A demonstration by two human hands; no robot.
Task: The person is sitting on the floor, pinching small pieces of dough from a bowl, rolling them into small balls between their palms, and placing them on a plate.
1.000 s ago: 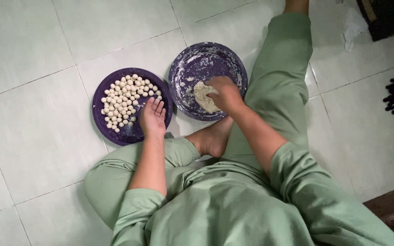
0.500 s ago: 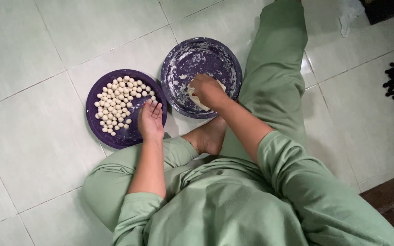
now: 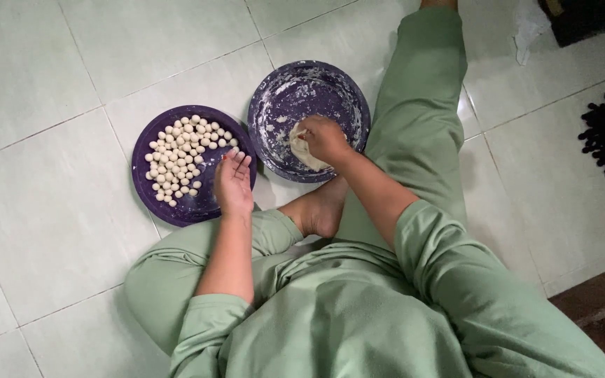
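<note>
soft, even indoor light, faint sheen on the pale floor tiles (image 3: 43, 210), weak shadows, sharp focus throughout.

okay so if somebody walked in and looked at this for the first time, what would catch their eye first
Probably the round purple plate on the pale tiled floor, covered with small white dough balls; the left hand rests open, palm up, at its near edge. Just right of it sits a flour-smeared purple bowl, where the right hand pinches a pale lump of dough. The person sits on the floor in light green clothes, one bare foot tucked below the bowl.
</note>
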